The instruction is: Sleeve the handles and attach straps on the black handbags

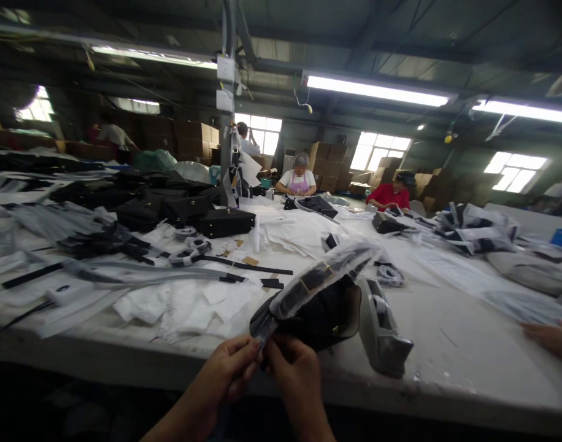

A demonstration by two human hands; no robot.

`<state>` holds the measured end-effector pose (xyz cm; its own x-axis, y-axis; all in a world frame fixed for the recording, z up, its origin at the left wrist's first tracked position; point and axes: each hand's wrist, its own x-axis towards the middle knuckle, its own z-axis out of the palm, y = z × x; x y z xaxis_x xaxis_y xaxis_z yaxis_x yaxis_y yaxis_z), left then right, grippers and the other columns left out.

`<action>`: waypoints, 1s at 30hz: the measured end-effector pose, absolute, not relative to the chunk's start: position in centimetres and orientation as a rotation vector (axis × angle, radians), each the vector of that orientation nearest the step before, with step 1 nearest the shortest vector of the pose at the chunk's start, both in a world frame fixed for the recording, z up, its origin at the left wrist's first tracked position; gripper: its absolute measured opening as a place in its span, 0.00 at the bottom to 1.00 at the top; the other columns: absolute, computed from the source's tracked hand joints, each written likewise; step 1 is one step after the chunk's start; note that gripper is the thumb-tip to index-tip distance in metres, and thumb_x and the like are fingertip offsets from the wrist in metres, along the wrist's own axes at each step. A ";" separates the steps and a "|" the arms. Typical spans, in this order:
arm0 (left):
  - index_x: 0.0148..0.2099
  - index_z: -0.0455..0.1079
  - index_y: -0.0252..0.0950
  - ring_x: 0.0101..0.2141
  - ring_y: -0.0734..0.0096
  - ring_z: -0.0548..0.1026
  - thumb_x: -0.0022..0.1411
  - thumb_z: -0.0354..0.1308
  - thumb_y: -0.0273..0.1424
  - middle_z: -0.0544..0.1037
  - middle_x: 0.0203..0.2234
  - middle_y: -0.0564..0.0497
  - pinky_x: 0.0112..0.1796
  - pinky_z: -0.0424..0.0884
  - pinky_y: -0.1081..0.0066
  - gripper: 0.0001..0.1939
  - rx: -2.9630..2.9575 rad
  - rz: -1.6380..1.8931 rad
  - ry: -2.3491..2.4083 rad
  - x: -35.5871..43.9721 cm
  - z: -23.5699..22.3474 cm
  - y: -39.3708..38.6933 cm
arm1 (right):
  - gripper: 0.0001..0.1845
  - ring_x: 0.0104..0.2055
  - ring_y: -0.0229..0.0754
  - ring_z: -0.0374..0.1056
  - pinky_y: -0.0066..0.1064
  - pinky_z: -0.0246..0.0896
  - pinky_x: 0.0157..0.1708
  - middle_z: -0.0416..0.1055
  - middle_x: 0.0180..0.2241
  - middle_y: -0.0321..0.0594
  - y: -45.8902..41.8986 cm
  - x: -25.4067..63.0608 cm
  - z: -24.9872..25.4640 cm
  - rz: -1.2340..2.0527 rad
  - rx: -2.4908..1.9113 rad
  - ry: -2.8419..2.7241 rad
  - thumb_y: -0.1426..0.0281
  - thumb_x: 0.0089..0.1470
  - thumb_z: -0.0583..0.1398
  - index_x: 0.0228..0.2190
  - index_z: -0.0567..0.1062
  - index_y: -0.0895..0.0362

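A black handbag (329,316) sits at the near edge of the big white table (451,334). Its strap (315,277), black with a brass buckle, is wrapped in clear plastic film and slants up to the right. My left hand (228,371) and my right hand (294,371) meet at the strap's lower end. Both pinch the end of the plastic wrap between fingers and thumb. The bag leans behind my right hand.
A grey tape dispenser (384,328) stands just right of the bag. White paper sheets (189,307) and black straps (244,265) lie to the left, more black bags (184,209) behind. Another person's hand (550,337) rests at the right edge. Two seated workers (299,178) sit far across.
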<state>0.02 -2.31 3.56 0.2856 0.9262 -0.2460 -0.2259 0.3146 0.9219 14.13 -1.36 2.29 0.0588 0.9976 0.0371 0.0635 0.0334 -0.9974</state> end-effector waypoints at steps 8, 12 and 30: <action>0.28 0.65 0.35 0.12 0.88 0.44 0.57 0.60 0.50 0.57 0.13 0.64 0.15 0.38 0.79 0.22 0.896 0.874 0.938 -0.3 3.2 -2.0 | 0.14 0.27 0.44 0.72 0.27 0.63 0.25 0.78 0.23 0.43 -0.8 12.8 1.6 0.912 -1.310 -1.311 0.64 0.52 0.59 0.29 0.82 0.59; 0.28 0.65 0.36 0.10 0.88 0.45 0.53 0.61 0.53 0.58 0.11 0.64 0.13 0.37 0.78 0.24 0.874 0.819 0.921 -0.1 2.9 -1.9 | 0.11 0.25 0.44 0.73 0.26 0.62 0.25 0.77 0.20 0.40 -0.5 12.9 2.4 0.923 -1.325 -1.381 0.68 0.50 0.60 0.26 0.83 0.58; 0.30 0.61 0.36 0.11 0.89 0.46 0.48 0.67 0.51 0.60 0.13 0.64 0.14 0.39 0.81 0.26 0.702 0.912 0.842 0.5 3.4 -2.6 | 0.19 0.53 0.51 0.70 0.39 0.61 0.55 0.80 0.35 0.42 -0.7 12.1 3.3 2.055 -0.405 -0.388 0.53 0.49 0.66 0.27 0.81 0.57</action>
